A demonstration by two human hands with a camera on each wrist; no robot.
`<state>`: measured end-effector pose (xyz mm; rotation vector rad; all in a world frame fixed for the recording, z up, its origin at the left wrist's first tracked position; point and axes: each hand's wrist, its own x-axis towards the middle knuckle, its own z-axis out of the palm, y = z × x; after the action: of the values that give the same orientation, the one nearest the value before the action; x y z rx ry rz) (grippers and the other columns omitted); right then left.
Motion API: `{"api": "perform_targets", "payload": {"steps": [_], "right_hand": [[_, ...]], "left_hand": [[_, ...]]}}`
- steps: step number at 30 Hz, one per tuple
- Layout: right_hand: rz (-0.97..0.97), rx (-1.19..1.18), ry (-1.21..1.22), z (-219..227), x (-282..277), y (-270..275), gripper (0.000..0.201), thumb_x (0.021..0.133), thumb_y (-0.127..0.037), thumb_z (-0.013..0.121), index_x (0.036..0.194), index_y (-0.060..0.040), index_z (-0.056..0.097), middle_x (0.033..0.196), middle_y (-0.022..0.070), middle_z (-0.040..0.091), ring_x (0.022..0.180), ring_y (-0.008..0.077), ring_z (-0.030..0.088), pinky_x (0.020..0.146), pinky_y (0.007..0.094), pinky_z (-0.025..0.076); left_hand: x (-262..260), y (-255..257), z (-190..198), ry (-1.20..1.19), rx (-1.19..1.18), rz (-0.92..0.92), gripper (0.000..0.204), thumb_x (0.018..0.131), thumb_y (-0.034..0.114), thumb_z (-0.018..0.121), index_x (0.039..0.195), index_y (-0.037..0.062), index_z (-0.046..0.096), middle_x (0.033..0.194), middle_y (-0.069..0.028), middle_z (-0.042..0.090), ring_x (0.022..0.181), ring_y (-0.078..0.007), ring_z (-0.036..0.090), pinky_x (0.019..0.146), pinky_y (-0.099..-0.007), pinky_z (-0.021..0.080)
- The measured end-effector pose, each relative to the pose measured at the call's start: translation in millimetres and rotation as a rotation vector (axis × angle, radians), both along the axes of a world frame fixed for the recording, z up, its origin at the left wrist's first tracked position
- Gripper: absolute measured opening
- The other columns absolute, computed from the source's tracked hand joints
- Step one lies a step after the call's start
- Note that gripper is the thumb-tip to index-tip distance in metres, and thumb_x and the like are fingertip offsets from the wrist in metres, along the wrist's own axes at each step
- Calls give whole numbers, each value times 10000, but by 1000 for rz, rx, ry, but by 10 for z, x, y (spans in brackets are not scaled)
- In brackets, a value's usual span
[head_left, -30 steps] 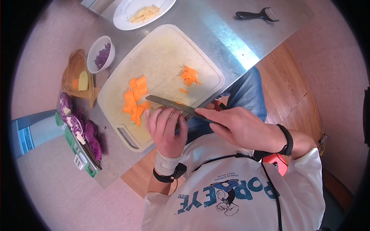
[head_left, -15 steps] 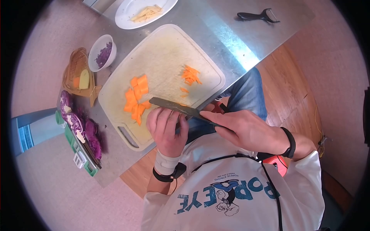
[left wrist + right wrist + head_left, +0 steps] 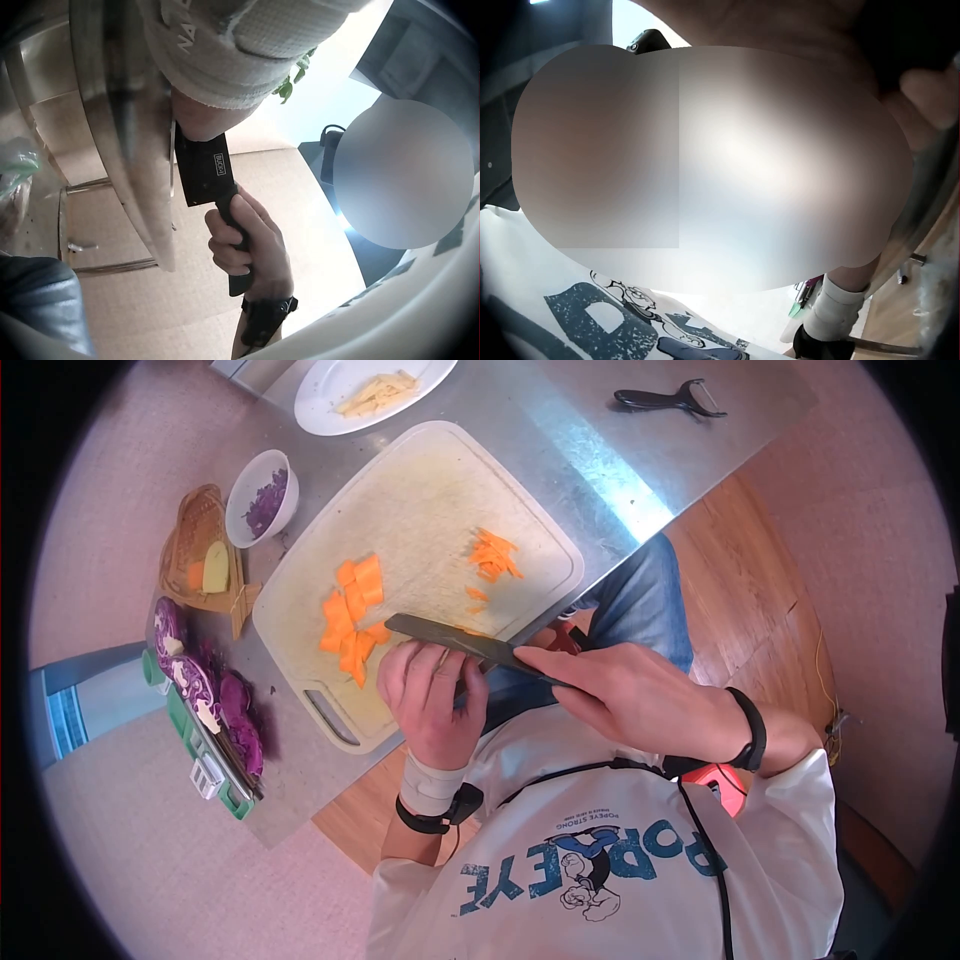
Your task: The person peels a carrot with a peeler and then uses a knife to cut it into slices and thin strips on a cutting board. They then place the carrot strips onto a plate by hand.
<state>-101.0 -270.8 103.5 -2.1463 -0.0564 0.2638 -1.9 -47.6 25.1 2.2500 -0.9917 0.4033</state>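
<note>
The right hand (image 3: 635,695) grips the handle of a broad dark knife (image 3: 450,637); the left wrist view shows its fingers wrapped round the black handle (image 3: 239,282). Bent fingers of the left hand (image 3: 430,695) lie against the blade at the near edge of the white cutting board (image 3: 420,490). What is under those fingers is hidden, though a bit of orange shows just beyond the blade. Flat orange pieces (image 3: 340,625) lie left of the blade tip, and a small heap of thin orange strips (image 3: 492,554) lies on the board's right part.
A white plate (image 3: 320,400) with pale strips, a bowl (image 3: 238,510) of shredded purple cabbage and a wicker basket (image 3: 185,545) stand beyond and left of the board. Cabbage pieces (image 3: 240,720) lie on a green-framed tool (image 3: 183,720). A black peeler (image 3: 650,400) lies far right.
The knife and right hand have shifted slightly to the right and down since the earliest frame. A small orange piece near the strips has moved a little away from the blade.
</note>
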Motion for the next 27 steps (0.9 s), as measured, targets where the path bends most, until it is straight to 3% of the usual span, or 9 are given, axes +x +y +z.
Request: {"api": "perform_targets", "payload": {"steps": [7, 11, 13, 14, 19, 27], "right_hand": [[-137, 98, -133, -215, 46, 35, 460, 980, -88, 639, 1433, -11, 615, 784, 221, 693, 718, 389, 692, 691, 468, 543], [-142, 124, -91, -186, 7, -18, 478, 973, -82, 639, 1446, -20, 611, 778, 223, 689, 712, 387, 686, 687, 466, 541], [-50, 31, -23, -106, -27, -21, 501, 984, -41, 624, 1482, -16, 577, 978, 184, 758, 813, 389, 724, 748, 427, 577], [-49, 32, -22, -85, -34, -25, 501, 984, -41, 624, 1482, -16, 577, 978, 184, 758, 813, 389, 724, 748, 427, 577], [1, 26, -14, -47, -60, -25, 507, 973, -44, 640, 1477, -28, 591, 854, 191, 701, 742, 382, 694, 708, 451, 555], [0, 16, -18, -6, -65, -28, 492, 970, -65, 648, 1458, -18, 604, 827, 194, 704, 733, 380, 694, 685, 459, 550]], "left_hand": [[-2, -30, 86, 14, 16, -8, 263, 805, -24, 772, 1063, 19, 764, 1157, -95, 723, 1144, -333, 627, 1035, -443, 475], [-4, -32, 73, 17, 12, -5, 279, 808, -23, 767, 1083, 24, 766, 1165, -88, 727, 1143, -324, 628, 1036, -440, 476], [-2, -22, 62, 19, 5, -8, 274, 806, -23, 771, 1076, 24, 762, 1158, -91, 722, 1147, -331, 625, 1033, -444, 475], [2, -15, 41, 20, 5, -7, 274, 806, -23, 771, 1076, 24, 762, 1158, -91, 722, 1147, -331, 625, 1033, -444, 475], [-10, 3, -7, 1, 7, 8, 280, 795, 32, 797, 1073, 49, 764, 1166, -68, 700, 1159, -313, 622, 1054, -479, 445], [-11, 14, -16, -3, 14, 8, 272, 792, 34, 803, 1061, 50, 764, 1167, -67, 694, 1175, -316, 616, 1060, -483, 443]]}}
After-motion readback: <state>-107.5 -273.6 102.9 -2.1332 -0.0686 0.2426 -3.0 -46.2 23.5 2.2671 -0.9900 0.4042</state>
